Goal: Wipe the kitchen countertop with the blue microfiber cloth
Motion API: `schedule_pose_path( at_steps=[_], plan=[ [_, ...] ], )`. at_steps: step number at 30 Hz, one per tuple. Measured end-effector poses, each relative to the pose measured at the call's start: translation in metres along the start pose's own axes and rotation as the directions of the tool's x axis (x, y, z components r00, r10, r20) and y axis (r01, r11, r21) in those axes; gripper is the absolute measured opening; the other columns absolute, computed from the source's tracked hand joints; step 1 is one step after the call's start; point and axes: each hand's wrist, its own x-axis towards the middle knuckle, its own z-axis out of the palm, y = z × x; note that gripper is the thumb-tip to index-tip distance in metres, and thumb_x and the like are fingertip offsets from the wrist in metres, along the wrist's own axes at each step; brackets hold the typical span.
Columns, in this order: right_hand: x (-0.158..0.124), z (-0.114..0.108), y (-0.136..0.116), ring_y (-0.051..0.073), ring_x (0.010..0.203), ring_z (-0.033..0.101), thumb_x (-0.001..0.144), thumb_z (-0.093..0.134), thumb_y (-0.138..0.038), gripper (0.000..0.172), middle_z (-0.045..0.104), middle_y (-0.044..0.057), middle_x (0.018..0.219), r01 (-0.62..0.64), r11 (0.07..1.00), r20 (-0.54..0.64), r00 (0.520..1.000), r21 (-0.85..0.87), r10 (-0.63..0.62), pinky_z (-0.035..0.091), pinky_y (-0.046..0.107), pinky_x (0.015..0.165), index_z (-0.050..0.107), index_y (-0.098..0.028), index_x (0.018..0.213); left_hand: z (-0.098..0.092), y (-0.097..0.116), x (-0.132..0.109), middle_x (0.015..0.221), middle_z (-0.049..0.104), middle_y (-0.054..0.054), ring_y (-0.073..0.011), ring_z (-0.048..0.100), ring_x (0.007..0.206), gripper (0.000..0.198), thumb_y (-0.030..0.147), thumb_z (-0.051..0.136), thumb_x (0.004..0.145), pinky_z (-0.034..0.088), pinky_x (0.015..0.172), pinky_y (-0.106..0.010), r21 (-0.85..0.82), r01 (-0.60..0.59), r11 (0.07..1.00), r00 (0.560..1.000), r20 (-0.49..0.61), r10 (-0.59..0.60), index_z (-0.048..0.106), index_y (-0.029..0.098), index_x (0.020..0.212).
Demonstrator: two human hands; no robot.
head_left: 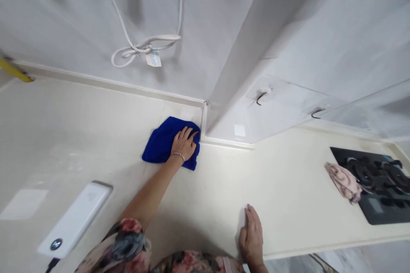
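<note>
A dark blue cloth [163,140] lies spread on the cream countertop, its right side against the raised strip at the wall corner. My left hand [185,143], a thin bracelet at its wrist, is closed down on the cloth with the fingers bent into it, pressing it to the surface. Near the counter's front edge my right hand [251,236] rests on the bare top. Its fingers are stretched out together and it holds nothing.
A white power bank [77,217] with a black cable lies at the lower left. A white cord [133,47] hangs from the wall. At right are a black gas hob [373,209] and a crumpled pink cloth [344,182]. Wall hooks [261,98] jut from the pillar.
</note>
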Motion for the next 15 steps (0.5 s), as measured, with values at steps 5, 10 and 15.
schedule_pose_path(
  at_steps=[5,10,15],
  plan=[
    [-0.002,-0.001,0.000,0.035,0.146,0.045,0.098,0.031,-0.015,0.058,0.048,0.021,0.155,0.015,1.000,-0.005,1.000,-0.027,-0.015,0.049,0.063,0.111,0.039,-0.014,0.156,0.004,-0.007,0.049,0.162,0.046,-0.009,-0.0267,0.028,0.156,0.056,0.025,0.042,0.097,0.022,0.127,-0.048,0.010,0.028,1.000,0.999,-0.036,-0.028,0.055,0.023,0.150],
    [-0.008,0.002,0.012,0.037,0.143,0.049,0.099,0.034,-0.017,0.062,0.050,0.021,0.154,0.084,0.992,-0.011,0.996,-0.094,-0.086,0.056,0.061,0.101,0.034,-0.016,0.161,0.010,-0.007,0.105,0.159,0.047,-0.010,-0.0294,0.029,0.154,0.055,0.026,0.041,0.097,0.024,0.125,-0.050,0.006,0.097,0.995,0.994,-0.061,-0.096,0.056,0.022,0.150],
    [-0.010,0.006,0.021,0.038,0.140,0.053,0.099,0.039,-0.020,0.064,0.053,0.019,0.153,0.102,0.990,-0.033,0.994,-0.102,-0.106,0.059,0.060,0.096,0.034,-0.020,0.162,0.013,-0.009,0.130,0.151,0.052,-0.011,-0.0317,0.036,0.146,0.052,0.027,0.045,0.095,0.032,0.119,-0.052,-0.014,0.150,0.989,0.983,-0.107,-0.151,0.063,0.027,0.144]
  ],
)
